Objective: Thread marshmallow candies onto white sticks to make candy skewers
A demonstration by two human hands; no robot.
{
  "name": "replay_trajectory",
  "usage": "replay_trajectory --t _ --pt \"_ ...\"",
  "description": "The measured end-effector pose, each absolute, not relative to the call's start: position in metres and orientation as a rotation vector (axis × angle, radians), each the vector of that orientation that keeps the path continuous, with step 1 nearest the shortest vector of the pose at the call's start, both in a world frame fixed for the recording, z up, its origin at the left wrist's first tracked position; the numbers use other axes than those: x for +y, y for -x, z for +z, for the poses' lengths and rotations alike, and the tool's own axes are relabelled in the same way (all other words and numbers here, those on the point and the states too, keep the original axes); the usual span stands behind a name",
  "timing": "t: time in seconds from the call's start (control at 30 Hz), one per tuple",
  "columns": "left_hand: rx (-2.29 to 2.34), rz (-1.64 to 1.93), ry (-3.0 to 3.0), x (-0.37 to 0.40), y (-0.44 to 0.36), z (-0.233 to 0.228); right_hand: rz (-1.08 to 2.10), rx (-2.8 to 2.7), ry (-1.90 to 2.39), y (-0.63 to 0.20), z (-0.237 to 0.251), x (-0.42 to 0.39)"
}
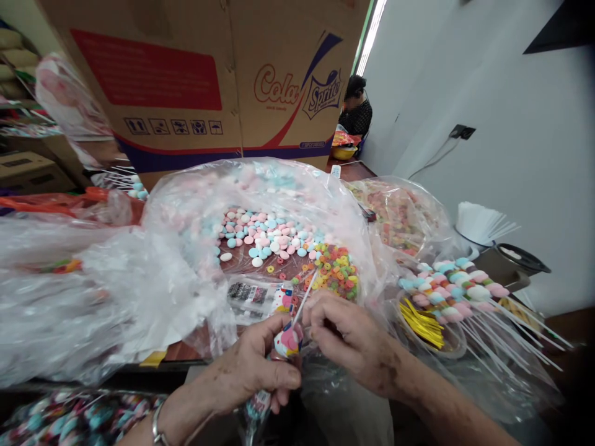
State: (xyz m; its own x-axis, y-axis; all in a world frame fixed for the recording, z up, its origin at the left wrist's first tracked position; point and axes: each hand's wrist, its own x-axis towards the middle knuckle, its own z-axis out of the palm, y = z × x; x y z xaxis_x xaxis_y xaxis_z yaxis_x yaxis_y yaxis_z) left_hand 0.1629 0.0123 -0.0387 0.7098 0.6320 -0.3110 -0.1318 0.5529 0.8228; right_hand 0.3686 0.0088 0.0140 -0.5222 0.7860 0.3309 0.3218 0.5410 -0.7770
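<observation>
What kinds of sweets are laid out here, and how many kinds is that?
Pastel disc candies: 1 heap
Ring candies: 1 heap
Mixed candies in the far bag: 1 bag
Candy skewers: 1 pile, too overlapped to count
Skewer in both hands: 1
Total: 5 kinds

A pale grey wall (pixel 511 142) with a dark socket (pixel 462 131) is seen on the right, a strip light (pixel 370 34) is mounted overhead, shelves (pixel 18 80) are stacked at far left, and a brown bench (pixel 356 170) is partly covered.
</observation>
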Motion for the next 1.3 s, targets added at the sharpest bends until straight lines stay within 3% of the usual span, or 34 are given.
replay_trajectory --t 0.4,0.7,1.03,1.3 --pt "0.649 0.444 -0.828 0.014 -0.163 -0.030 0.531 -2.376 0.752 -0.366 0.004 0.010" --pt "0.606 0.398 -0.863 0.016 -0.154 -0.043 0.870 -2.054 0.772 -0.374 0.013 0.016" --pt "0.790 0.522 -1.007 0.015 -0.160 -0.041 0.578 -2.215 1.003 -0.356 0.000 0.002" --pt "0.774 0.621 -1.082 0.012 -0.159 -0.046 0.831 -1.893 0.922 -0.357 0.000 0.007"
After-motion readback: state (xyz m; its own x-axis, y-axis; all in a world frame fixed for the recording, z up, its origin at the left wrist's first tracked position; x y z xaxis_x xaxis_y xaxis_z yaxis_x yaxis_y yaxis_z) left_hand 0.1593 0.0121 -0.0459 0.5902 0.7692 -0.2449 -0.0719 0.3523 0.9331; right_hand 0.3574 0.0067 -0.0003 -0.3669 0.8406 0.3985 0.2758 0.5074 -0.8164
